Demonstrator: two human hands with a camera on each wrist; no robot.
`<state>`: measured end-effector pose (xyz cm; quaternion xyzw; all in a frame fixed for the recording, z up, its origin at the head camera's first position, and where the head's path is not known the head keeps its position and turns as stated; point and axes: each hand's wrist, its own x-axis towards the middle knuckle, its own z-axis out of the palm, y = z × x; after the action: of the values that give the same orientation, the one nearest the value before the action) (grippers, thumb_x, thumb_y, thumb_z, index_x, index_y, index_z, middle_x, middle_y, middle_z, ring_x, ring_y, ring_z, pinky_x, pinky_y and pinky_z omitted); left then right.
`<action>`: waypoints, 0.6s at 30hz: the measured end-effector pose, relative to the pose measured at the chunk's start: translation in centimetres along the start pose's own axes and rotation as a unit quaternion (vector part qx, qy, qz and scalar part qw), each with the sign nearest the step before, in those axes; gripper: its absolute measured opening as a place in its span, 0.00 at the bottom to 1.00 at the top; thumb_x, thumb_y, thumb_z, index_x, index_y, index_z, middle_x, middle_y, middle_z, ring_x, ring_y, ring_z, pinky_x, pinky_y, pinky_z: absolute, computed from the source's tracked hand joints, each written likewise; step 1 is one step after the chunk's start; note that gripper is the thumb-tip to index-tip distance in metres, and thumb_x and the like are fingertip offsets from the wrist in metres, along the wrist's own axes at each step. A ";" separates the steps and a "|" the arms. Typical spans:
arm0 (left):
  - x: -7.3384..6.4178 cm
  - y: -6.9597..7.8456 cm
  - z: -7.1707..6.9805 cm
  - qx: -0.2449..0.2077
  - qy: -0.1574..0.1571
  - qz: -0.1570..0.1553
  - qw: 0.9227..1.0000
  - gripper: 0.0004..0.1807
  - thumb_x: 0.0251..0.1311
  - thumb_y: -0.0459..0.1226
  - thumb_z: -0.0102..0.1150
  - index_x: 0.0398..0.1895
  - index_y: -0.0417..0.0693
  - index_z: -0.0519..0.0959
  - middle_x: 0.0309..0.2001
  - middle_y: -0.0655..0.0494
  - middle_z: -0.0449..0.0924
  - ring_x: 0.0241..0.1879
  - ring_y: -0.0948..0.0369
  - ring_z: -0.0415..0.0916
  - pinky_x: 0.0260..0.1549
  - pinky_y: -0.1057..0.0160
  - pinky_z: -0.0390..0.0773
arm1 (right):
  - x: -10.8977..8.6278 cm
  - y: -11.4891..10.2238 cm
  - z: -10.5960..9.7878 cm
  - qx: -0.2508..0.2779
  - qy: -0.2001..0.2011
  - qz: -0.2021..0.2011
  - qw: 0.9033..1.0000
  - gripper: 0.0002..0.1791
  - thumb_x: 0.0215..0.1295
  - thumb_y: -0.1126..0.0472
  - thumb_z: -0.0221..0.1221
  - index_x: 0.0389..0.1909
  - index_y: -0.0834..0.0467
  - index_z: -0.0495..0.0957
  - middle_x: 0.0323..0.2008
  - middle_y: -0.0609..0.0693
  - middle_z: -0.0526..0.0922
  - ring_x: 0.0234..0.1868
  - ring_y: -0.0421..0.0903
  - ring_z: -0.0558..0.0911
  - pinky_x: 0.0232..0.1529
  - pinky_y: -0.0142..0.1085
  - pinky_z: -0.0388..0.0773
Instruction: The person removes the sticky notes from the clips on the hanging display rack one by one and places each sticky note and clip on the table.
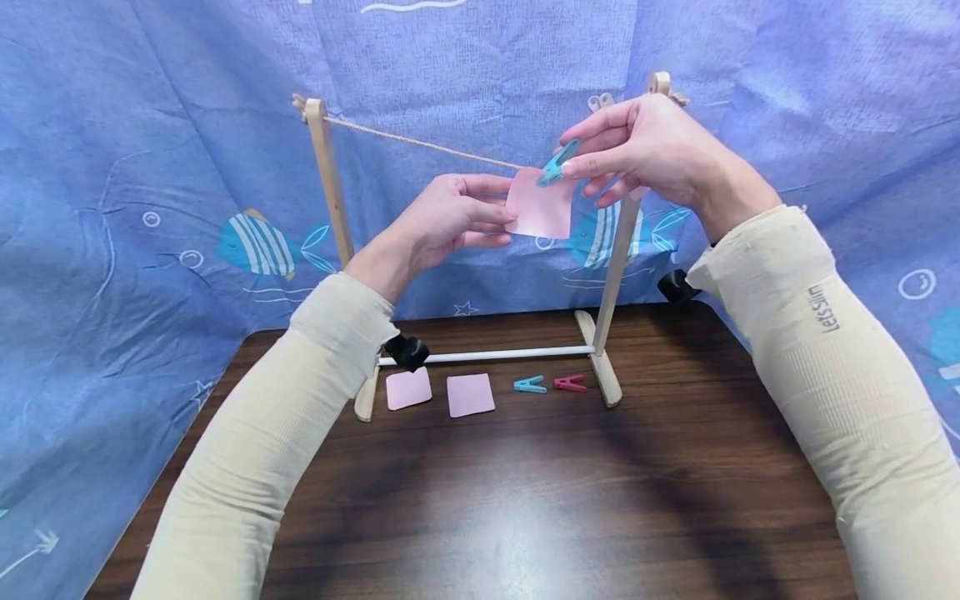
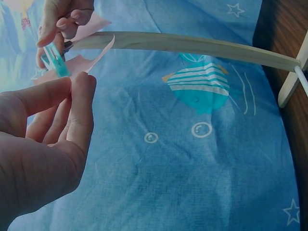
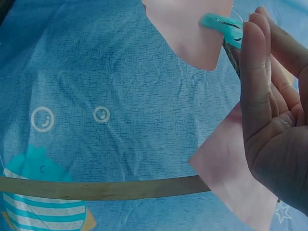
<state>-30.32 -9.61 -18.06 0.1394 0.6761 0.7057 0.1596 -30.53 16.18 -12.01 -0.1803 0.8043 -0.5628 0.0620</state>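
Observation:
My left hand (image 1: 457, 212) pinches the left edge of a thin pink square (image 1: 540, 212) between thumb and fingers, up at the rope (image 1: 420, 143). At the square's top right, my right hand (image 1: 652, 154) pinches a teal clothespin (image 1: 559, 162) by its handle end. The clothespin's nose overlaps the pink square, as the right wrist view also shows. Another pink piece (image 3: 233, 168) hangs beyond the right hand, mostly hidden by it in the head view. The rope's right stretch is hidden behind the hands and the held square.
A wooden frame with a left post (image 1: 330, 175), a right post (image 1: 617, 267) and a white bottom bar (image 1: 495, 355) stands on the dark table (image 1: 465, 500). Two pink squares (image 1: 471, 395), a light blue clothespin (image 1: 530, 384) and a red clothespin (image 1: 570, 383) lie near the bar.

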 end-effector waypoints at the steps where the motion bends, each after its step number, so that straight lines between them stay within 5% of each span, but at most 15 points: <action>1: 0.0 0.0 0.0 0.001 0.000 0.000 1.000 0.22 0.66 0.25 0.61 0.64 0.40 0.78 0.51 0.40 0.82 0.42 0.54 0.84 0.44 0.59 0.86 | 0.0 0.1 0.0 0.004 0.000 -0.001 1.000 0.26 0.56 0.63 0.75 0.56 0.62 0.81 0.38 0.56 0.89 0.26 0.49 0.88 0.27 0.40 0.86; 18: -0.4 0.3 0.3 0.003 0.003 -0.009 1.000 0.23 0.66 0.25 0.62 0.64 0.40 0.77 0.50 0.39 0.82 0.41 0.54 0.84 0.42 0.60 0.86 | 0.3 1.2 0.1 0.082 0.000 -0.023 0.996 0.19 0.57 0.67 0.74 0.50 0.63 0.85 0.39 0.58 0.89 0.28 0.50 0.89 0.29 0.42 0.86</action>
<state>-29.87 -9.48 -17.70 0.1318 0.6797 0.7028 0.1637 -31.01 16.33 -13.18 -0.1930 0.7510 -0.6282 0.0638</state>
